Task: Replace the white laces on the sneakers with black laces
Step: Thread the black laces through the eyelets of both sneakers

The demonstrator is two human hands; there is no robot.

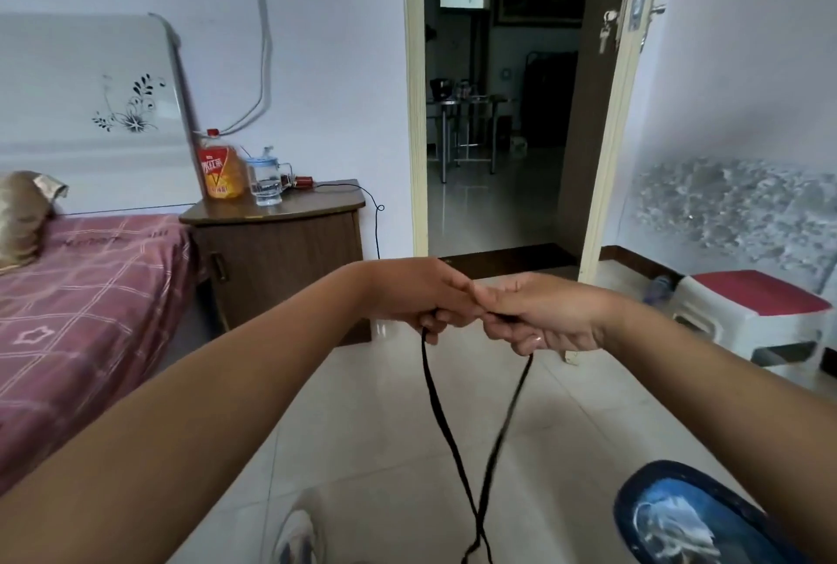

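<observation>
Out in front of the person, above the tiled floor point(389, 436), the left hand point(419, 294) and the right hand point(541, 314) meet knuckle to knuckle, each with its fingers curled round an end of the black lace point(437, 409). Down from the two fists the lace hangs in two strands that cross near the bottom edge, just beside a blurred white sneaker point(296, 536) on the floor. Off to the left stand a bed point(86, 291) and a wooden nightstand point(281, 255), well apart from the hands.
</observation>
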